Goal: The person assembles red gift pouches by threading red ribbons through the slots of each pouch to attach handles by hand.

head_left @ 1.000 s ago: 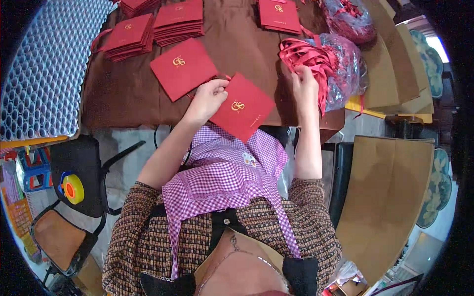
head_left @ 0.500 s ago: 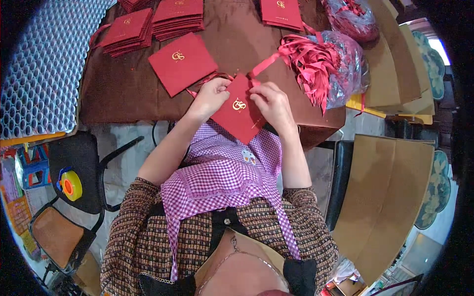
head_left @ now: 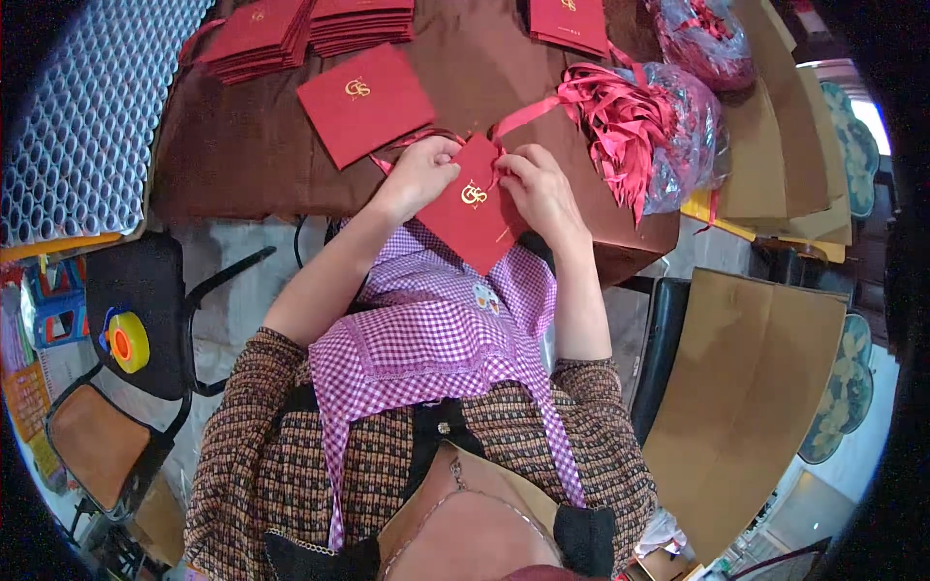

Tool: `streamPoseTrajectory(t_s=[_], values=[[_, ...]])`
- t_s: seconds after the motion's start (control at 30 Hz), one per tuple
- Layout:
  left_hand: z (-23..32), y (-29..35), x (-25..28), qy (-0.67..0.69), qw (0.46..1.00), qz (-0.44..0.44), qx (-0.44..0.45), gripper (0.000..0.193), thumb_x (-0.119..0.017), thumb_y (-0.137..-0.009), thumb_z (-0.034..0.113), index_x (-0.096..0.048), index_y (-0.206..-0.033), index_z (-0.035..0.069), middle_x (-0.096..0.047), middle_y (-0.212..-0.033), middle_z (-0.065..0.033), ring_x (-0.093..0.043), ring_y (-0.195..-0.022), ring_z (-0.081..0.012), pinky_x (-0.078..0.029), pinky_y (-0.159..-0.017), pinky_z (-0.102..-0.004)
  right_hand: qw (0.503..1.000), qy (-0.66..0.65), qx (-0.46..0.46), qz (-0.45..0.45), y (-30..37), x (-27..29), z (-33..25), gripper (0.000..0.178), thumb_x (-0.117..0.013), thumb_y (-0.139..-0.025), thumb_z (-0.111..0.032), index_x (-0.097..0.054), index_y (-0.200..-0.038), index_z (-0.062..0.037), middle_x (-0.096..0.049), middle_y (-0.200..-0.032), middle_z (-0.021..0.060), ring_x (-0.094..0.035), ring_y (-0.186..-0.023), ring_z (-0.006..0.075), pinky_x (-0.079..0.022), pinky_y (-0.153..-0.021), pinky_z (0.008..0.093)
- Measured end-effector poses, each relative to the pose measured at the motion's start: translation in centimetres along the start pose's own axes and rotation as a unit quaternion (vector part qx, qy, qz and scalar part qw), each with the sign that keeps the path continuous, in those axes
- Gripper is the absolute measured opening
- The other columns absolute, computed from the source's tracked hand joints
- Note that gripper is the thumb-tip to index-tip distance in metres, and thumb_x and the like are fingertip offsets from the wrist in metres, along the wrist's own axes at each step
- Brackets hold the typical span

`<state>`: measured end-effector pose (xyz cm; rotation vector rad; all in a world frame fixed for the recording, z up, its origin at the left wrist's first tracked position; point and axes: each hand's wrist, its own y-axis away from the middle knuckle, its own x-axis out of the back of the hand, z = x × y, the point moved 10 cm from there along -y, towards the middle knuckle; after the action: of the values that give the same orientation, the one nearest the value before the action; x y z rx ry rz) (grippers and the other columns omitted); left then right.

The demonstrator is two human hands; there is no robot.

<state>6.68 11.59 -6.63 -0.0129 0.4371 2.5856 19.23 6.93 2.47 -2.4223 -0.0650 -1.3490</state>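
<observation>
A flat red paper gift bag (head_left: pixel 473 221) with a gold emblem is held at a slant over the table's near edge, one corner pointing down toward my apron. My left hand (head_left: pixel 422 178) is closed on its upper left edge, thumb and fingers pinched together. Close to its upper right edge, my right hand (head_left: pixel 539 194) pinches a red ribbon (head_left: pixel 528 116) where it meets the bag; the fingertips partly hide that spot. More dark red ribbon shows behind the bag, beside my left fingers. Another flat red bag (head_left: pixel 366 105) lies on the table, just beyond my left hand.
Stacks of red bags (head_left: pixel 254 39) sit at the far left of the brown-covered table (head_left: pixel 232 174), with another stack (head_left: pixel 570 24) farther right. Plastic bags of red ribbons (head_left: pixel 630 126) lie at the right. Cardboard (head_left: pixel 746 387) leans by a chair; yellow tape (head_left: pixel 127 341) rests on another chair.
The view has shifted a little. Both hands keep hold of the bag, and my right fingers have curled slightly at the ribbon by its edge.
</observation>
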Motion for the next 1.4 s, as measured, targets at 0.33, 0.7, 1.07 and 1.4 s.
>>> streamPoseTrajectory(t_s=[0.33, 0.7, 1.07, 1.4], values=[[-0.5, -0.8, 1.8, -0.159, 0.971, 0.056, -0.166, 0.031, -0.059, -0.084, 0.003, -0.055, -0.113, -0.005, -0.063, -0.102, -0.0091, -0.058, -0.093, -0.0138, -0.049, -0.080, -0.0282, 0.989, 0.009, 0.086, 0.116, 0.0, 1.8, -3.2, 0.011, -0.065, -0.074, -0.005, -0.059, -0.083, -0.0053, -0.060, -0.105, 0.0112, -0.054, -0.103, 0.0287, -0.039, -0.091, 0.0411], [-2.2, -0.3, 1.0, -0.044, 0.995, 0.057, -0.069, 0.022, -0.058, -0.082, -0.001, -0.058, -0.104, -0.002, -0.063, -0.093, -0.0065, -0.059, -0.083, -0.0131, -0.048, -0.074, -0.0269, 0.975, -0.183, -0.022, 0.126, 1.1, -1.2, -2.2, 0.011, -0.060, -0.083, -0.001, -0.060, -0.093, 0.0009, -0.061, -0.086, 0.0140, -0.062, -0.081, 0.0266, -0.050, -0.071, 0.0339], [-0.1, -1.1, 1.2, -0.067, 0.997, 0.023, -0.019, 0.034, -0.061, -0.082, 0.005, -0.056, -0.115, -0.005, -0.062, -0.097, -0.0074, -0.058, -0.090, -0.0146, -0.047, -0.080, -0.0268, 0.984, -0.059, -0.076, 0.151, -0.4, -1.2, 1.1, 0.010, -0.059, -0.086, -0.008, -0.059, -0.090, 0.0017, -0.062, -0.087, 0.0172, -0.061, -0.081, 0.0339, -0.050, -0.072, 0.0386], [-1.0, 0.0, 0.5, -0.002, 0.999, 0.021, -0.034, 0.029, -0.060, -0.081, 0.001, -0.057, -0.110, -0.003, -0.055, -0.080, 0.0010, -0.050, -0.073, -0.0065, -0.042, -0.065, -0.0216, 0.988, -0.019, -0.062, 0.137, 0.5, -1.2, -0.2, 0.009, -0.063, -0.081, -0.012, -0.059, -0.083, -0.0038, -0.063, -0.083, 0.0131, -0.060, -0.079, 0.0308, -0.040, -0.075, 0.0419]])
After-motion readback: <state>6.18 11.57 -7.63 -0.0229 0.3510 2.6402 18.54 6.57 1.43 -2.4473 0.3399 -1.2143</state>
